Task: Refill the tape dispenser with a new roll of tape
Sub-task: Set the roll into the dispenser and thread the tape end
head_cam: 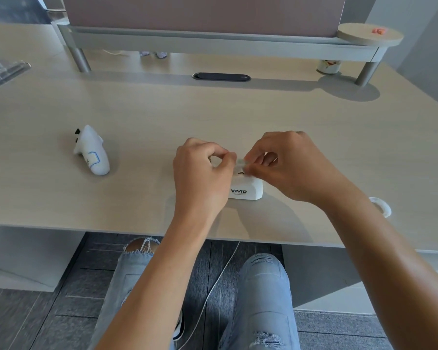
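A small white tape dispenser [247,189] marked VIVID stands on the pale wooden desk [162,117], near its front edge. My left hand [200,173] and my right hand [286,165] meet just above it. Both pinch a small pale piece, seemingly a strip of tape [241,162], between thumb and fingertips. My left hand hides the dispenser's left part. A clear tape roll [381,205] lies on the desk to the right, partly behind my right forearm.
A white handheld controller [92,151] lies on the left of the desk. A grey monitor riser [213,41] spans the back, with a black oval grommet [221,77] before it and a small can [327,66] under its right end. Clear plastic [3,69] sits far left.
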